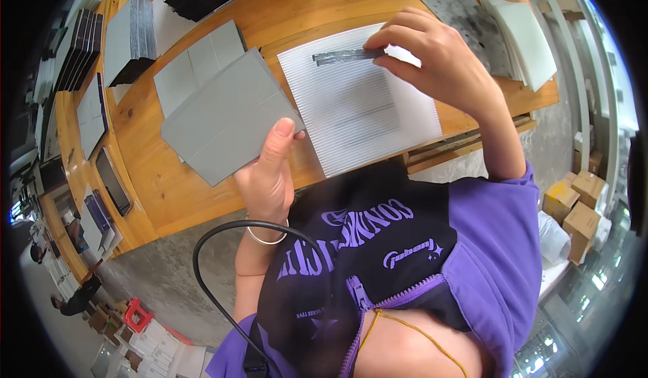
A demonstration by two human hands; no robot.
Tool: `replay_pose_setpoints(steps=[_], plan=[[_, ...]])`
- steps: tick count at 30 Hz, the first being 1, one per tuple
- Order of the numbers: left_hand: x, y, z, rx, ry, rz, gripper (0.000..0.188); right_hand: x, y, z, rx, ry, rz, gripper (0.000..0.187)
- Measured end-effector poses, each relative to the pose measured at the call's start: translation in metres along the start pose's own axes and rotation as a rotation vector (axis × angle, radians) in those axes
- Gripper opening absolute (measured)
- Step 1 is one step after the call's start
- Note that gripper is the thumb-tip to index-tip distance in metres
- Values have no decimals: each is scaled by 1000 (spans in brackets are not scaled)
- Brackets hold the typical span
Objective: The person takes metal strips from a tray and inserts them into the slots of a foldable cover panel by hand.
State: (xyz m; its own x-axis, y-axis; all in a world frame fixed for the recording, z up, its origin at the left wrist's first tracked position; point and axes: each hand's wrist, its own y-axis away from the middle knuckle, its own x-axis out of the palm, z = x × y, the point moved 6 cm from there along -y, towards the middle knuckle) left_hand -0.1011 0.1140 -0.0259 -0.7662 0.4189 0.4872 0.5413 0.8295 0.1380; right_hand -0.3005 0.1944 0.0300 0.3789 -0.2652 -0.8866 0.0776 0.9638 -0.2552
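Brown cardboard boxes [580, 233], grey floor [165, 270]

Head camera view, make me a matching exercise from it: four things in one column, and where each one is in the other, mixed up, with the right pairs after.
Things:
1. Gray panel nearest the person
2. Narrow dark piece
3. White ribbed sheet
4. White bangle

Places:
A. Around the left wrist
B. On the wooden table
C. Gripped in the left hand
D. Pinched in the right hand

Pairs: 1-C, 2-D, 3-B, 4-A
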Motion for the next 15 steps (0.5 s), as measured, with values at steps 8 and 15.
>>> replay_pose_setpoints(steps=[8, 15], plan=[[6, 2, 1, -7, -10, -6, 21, 13, -16, -8, -39, 102, 179, 13], [5, 3, 6, -37, -8, 35, 25, 16, -17, -13, -24, 84, 159, 18]])
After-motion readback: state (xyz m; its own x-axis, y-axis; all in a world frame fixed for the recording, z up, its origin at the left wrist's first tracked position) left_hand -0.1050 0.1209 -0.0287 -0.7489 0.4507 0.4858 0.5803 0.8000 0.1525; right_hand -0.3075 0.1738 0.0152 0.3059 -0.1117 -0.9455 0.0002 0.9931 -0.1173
